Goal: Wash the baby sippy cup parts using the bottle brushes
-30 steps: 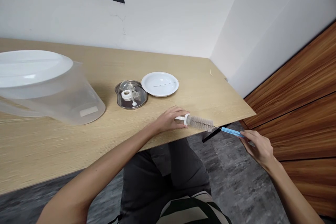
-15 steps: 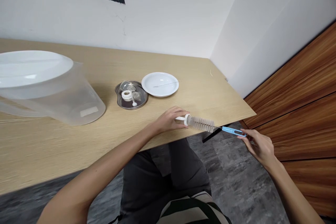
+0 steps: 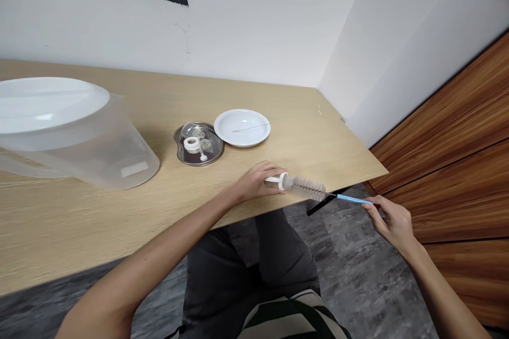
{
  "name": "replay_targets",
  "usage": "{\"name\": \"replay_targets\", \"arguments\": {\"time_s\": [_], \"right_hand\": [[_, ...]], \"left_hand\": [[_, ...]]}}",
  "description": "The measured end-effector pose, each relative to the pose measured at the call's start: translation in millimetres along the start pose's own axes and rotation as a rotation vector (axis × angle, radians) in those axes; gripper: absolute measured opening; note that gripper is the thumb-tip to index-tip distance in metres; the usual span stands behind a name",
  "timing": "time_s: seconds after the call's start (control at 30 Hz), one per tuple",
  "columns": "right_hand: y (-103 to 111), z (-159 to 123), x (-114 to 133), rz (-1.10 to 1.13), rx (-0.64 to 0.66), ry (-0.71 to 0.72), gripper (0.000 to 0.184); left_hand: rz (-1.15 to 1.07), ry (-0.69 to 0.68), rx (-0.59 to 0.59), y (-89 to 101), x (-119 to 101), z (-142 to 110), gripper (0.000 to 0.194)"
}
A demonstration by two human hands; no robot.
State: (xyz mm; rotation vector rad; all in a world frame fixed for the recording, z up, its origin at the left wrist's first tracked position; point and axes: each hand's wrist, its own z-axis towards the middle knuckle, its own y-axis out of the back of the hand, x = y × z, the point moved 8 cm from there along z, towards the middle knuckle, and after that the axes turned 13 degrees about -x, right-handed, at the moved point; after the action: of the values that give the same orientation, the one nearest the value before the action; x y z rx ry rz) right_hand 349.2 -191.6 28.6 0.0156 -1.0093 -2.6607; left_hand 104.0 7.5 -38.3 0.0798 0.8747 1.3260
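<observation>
My left hand (image 3: 259,181) is closed around a small clear bottle with a white ring (image 3: 282,180) at its mouth, held over the table's front edge. Against that mouth is the bristle head of a bottle brush (image 3: 308,188); whether its tip is inside, I cannot tell. The brush's thin blue handle (image 3: 352,199) is pinched between the thumb and fingers of my right hand (image 3: 393,219), out past the edge. Farther back, a metal kidney-shaped tray (image 3: 183,157) carries a white ring (image 3: 192,144), a clear dome-shaped piece and other small clear parts.
A white plate (image 3: 243,141) with a thin wire brush (image 3: 251,128) across it touches the tray's right side. On the left stands a large translucent pitcher (image 3: 107,153) with a white lid. A small white bent piece (image 3: 319,110) lies near the right wall. Wooden panels (image 3: 461,169) flank the right.
The brush has turned about its length: its looped handle showed its flat side before and is edge-on now. My left hand and the bottle have stayed in place.
</observation>
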Motion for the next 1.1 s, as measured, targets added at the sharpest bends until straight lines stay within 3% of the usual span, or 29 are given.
{"name": "replay_targets", "arguments": {"time_s": [0.13, 0.33, 0.53, 0.83, 0.9, 0.97, 1.03, 1.1], "right_hand": [[-8.3, 1.2, -9.3, 0.05, 0.074, -0.213, 0.025], [-29.9, -12.2, -22.1, 0.247, 0.262, -0.701, 0.052], [-49.8, -28.9, -19.9, 0.554, 0.381, -1.076, 0.056], [-59.7, -39.6, -8.4, 0.801, 0.422, -1.363, 0.055], [-62.3, -41.4, -7.6, 0.834, 0.43, -1.396, 0.054], [-61.7, -39.0, -9.0, 0.812, 0.433, -1.344, 0.054], [-55.4, -29.9, -11.8, 0.723, 0.404, -1.173, 0.049], [-40.0, -14.8, -14.8, 0.572, 0.285, -0.923, 0.036]], "left_hand": [[0.007, -0.013, -0.008, 0.3, -1.4, 0.0, 0.05], [0.024, -0.023, -0.007, 1.0, -1.7, -0.1, 0.049], [0.046, -0.039, 0.02, -1.5, -0.6, -1.7, 0.048], [0.083, -0.067, 0.019, -1.5, -3.9, -2.1, 0.047], [0.096, -0.069, 0.025, -1.9, -4.4, -2.1, 0.046], [0.1, -0.059, 0.031, -2.2, -3.9, -1.8, 0.045], [0.094, -0.05, 0.03, -1.8, -3.5, -1.2, 0.045], [0.083, -0.044, 0.027, -1.3, -3.0, -0.5, 0.045]]}}
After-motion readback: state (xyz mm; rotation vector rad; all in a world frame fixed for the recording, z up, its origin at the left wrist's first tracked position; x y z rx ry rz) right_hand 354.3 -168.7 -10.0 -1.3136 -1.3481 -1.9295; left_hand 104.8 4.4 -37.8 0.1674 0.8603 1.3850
